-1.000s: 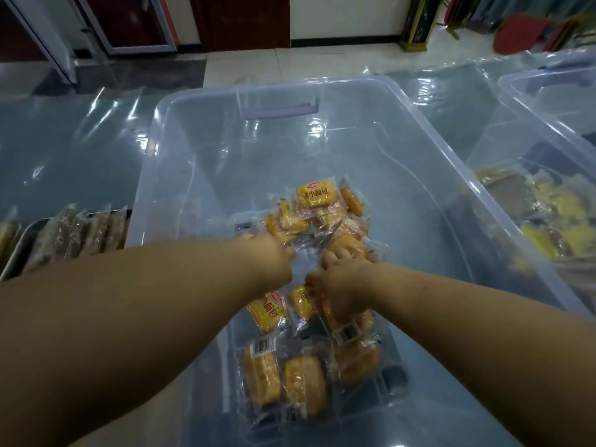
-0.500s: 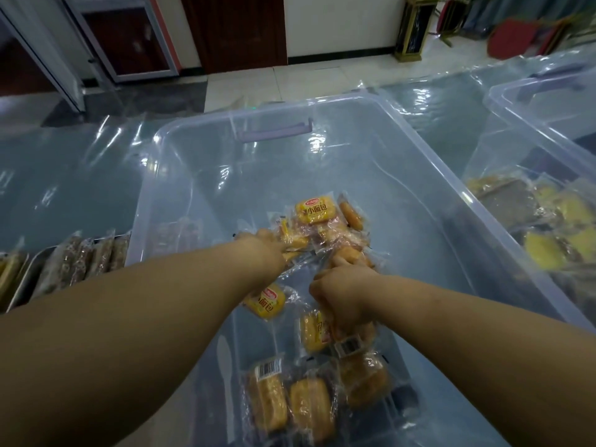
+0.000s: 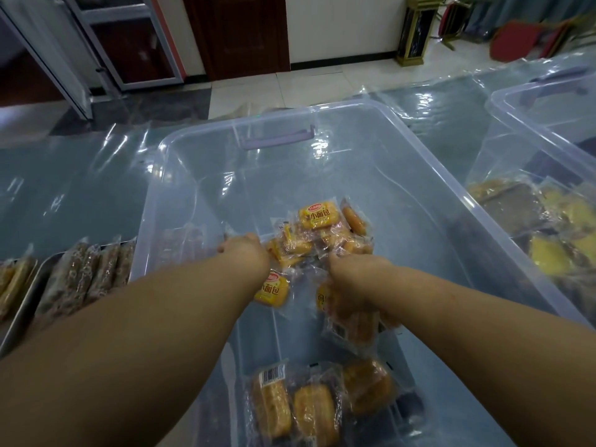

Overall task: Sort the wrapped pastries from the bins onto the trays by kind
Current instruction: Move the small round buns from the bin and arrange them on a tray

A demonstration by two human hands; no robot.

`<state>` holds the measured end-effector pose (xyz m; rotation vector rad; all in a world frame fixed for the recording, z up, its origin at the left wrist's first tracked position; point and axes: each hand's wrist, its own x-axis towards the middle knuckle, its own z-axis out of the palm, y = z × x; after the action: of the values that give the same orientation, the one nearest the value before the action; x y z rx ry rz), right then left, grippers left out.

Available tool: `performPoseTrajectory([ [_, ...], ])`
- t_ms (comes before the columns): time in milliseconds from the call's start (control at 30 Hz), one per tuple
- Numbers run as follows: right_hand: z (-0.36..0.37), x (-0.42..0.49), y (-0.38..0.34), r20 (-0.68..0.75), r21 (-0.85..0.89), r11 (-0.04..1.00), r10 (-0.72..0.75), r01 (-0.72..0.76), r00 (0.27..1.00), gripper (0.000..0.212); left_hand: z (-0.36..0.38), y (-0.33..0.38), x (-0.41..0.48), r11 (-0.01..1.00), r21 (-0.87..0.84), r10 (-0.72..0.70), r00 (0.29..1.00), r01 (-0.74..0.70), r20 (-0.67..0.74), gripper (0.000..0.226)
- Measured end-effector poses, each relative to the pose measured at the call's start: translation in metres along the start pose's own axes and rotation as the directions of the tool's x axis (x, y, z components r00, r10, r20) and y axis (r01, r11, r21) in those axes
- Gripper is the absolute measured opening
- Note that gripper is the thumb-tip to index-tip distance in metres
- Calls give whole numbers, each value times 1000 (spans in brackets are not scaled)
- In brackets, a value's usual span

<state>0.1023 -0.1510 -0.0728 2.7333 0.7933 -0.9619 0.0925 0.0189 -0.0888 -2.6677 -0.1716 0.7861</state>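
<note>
A big clear bin (image 3: 180, 146) stands in front of me, and both my forearms reach into it. Several wrapped yellow small breads (image 3: 317, 216) are heaped at its middle. Three more wrapped breads (image 3: 312, 411) lie on the bin floor near me. My left hand (image 3: 245, 250) is at the heap's left edge with its fingers curled down out of sight, and one yellow pack (image 3: 272, 290) hangs under its wrist. My right hand (image 3: 351, 272) grips a bunch of wrapped breads (image 3: 353, 321) that dangles below it, off the bin floor.
A metal tray (image 3: 42, 272) left of the bin holds a row of brown wrapped bars (image 3: 87, 275), with golden pastries (image 3: 13, 285) at the far left. A second clear bin (image 3: 503, 101) on the right holds yellow and brown wrapped pastries (image 3: 548, 253). Shiny plastic sheeting covers the table.
Both hands have risen from the bin floor with packs hanging from them, while the three near breads stayed put. My view has tilted up a little.
</note>
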Motion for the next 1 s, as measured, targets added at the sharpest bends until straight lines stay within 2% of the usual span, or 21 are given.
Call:
performPoseTrajectory([
  [67,-1,-2,1,-2,-37,999,-19,19,1000,65,2,-2,-1,1000,-17,7,996,-8,-93,36],
  [167,-4,-4,4,-21,-30,999,-33,32,999,60,-5,3,0,1000,5,21,1000,-21,2,44],
  [200,-6,-6,5,-31,-33,999,-37,36,999,58,-8,5,-2,999,41,22,1000,-21,-6,47],
  [267,-10,-9,7,-60,-53,998,-44,40,997,54,-10,6,2,996,84,1,999,2,-35,44],
  [367,-21,-16,9,-118,-44,999,-33,28,993,43,-23,4,-3,985,167,44,999,-41,-15,36],
  [500,-41,-27,11,-241,-13,1000,9,-13,970,43,-49,-2,-26,990,-97,87,984,-103,-155,21],
  [600,-58,-41,15,-365,7,998,56,-57,929,38,-63,-17,-53,981,-162,58,959,-106,-276,20],
  [767,-90,-84,20,-568,89,994,107,-69,816,31,-74,-57,-111,866,-438,-39,842,-240,-537,21],
  [900,-100,-126,7,-699,235,971,141,39,701,52,-68,-86,-165,785,-487,-161,633,-382,-757,17],
  [1000,-100,-155,-20,-819,290,935,133,203,559,62,-56,-110,-203,754,-495,-251,508,-432,-824,17],
])
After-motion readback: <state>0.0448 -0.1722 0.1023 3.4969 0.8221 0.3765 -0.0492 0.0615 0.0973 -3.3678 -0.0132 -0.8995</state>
